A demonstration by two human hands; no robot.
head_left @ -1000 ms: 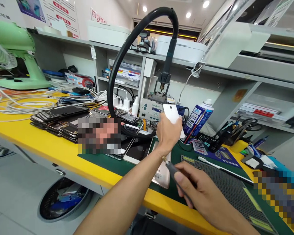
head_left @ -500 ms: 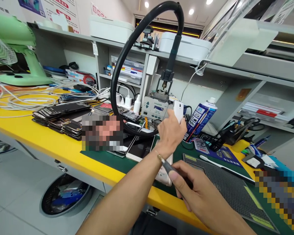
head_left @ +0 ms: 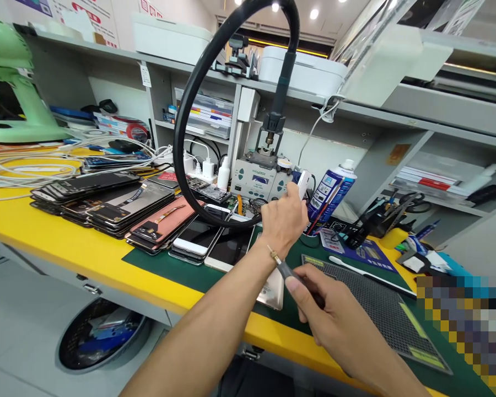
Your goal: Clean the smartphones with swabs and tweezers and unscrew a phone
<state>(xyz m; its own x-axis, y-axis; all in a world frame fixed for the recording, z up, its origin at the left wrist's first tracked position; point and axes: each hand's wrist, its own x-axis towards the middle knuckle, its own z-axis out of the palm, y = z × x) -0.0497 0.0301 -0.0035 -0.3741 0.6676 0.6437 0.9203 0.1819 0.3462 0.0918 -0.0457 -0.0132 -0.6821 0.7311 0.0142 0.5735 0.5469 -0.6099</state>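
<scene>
My left hand (head_left: 283,215) reaches out over the bench with its fingers closed around a white phone (head_left: 304,183), held tilted beside the grey station with a small display (head_left: 254,179). Nearer to me, my right hand (head_left: 326,303) grips a slim screwdriver-like tool (head_left: 287,269) with a dark grey handle, brass collar and thin tip. That tip points up and left, by my left wrist; its exact kind is unclear. Under my wrists lies a pale gold phone (head_left: 271,292), partly hidden. Beside it are a dark-screened phone with a light frame (head_left: 231,248) and stacked phones (head_left: 200,234).
A black hose (head_left: 181,116) loops over the bench. Piled phone screens (head_left: 128,204) and white cables (head_left: 28,165) lie left. Rightward stand a blue spray can (head_left: 330,190), a perforated mat (head_left: 372,309) and a white brush (head_left: 367,275). A bin (head_left: 103,336) sits below.
The view has swung slightly to the right. My left hand has turned the white phone, so it shows narrower and more tilted. The tool stays in my right hand.
</scene>
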